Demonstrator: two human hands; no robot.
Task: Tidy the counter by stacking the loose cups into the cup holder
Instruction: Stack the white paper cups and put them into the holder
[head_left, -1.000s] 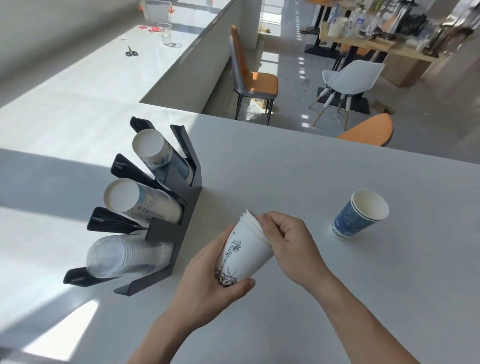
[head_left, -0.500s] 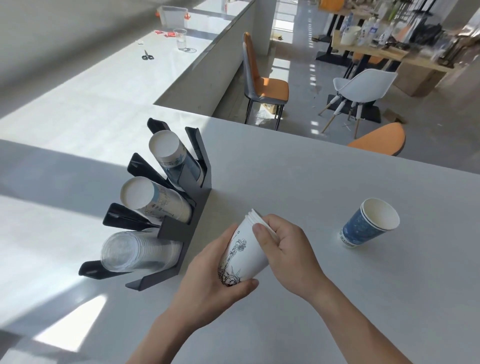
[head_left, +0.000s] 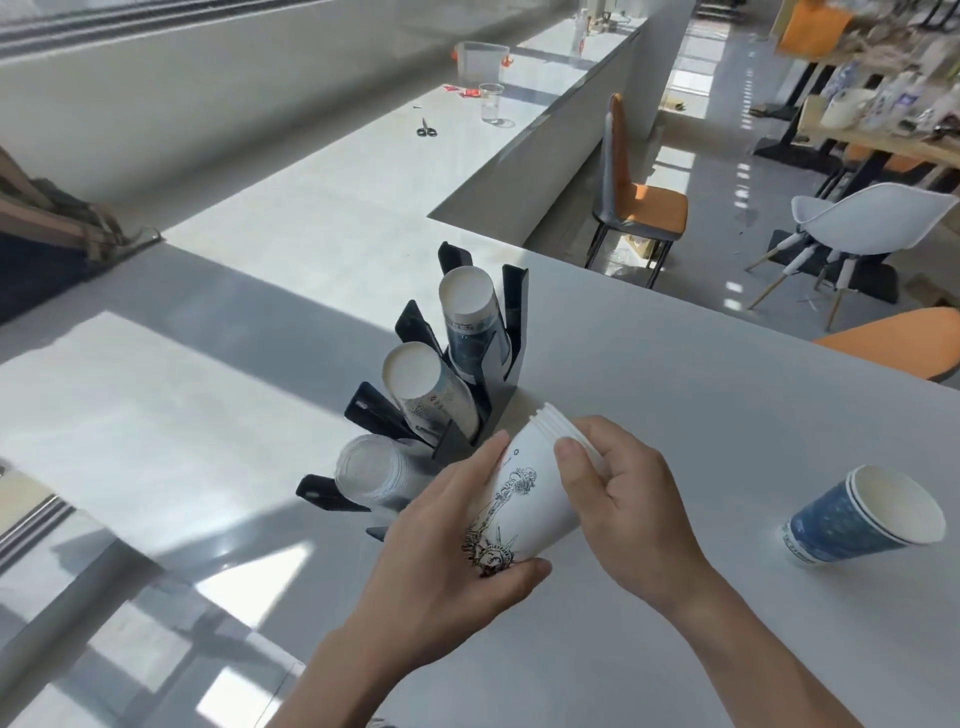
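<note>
White paper, printed with a black line drawing of a statue, fills my grip: a nested stack of white cups (head_left: 524, 499) held above the grey counter (head_left: 701, 395). My left hand (head_left: 447, 561) cradles it from underneath, fingers (head_left: 485, 460) running up the stack's left side and the thumb curled round the closed base, so that hand is closed on the stack. My right hand (head_left: 618, 506) comes over from the right, wrist cocked inward, thumb pressed flat on the printed wall just under the rims and the other fingers wrapped behind the mouth end; it too is holding the stack. Both forearms rise from the bottom edge and converge at the cups.

The stack's long axis is tilted: base low and toward me, the layered rims up and away, aimed toward the black cup holder (head_left: 511, 332) just beyond my left fingers. Its slots hold two stacks of paper cups and one of clear plastic cups (head_left: 371, 475), all with bases pointing up and to the left. Off to my right, well apart, a blue cup stack (head_left: 852, 517) stands leaning on the counter, mouth open to the upper right.
</note>
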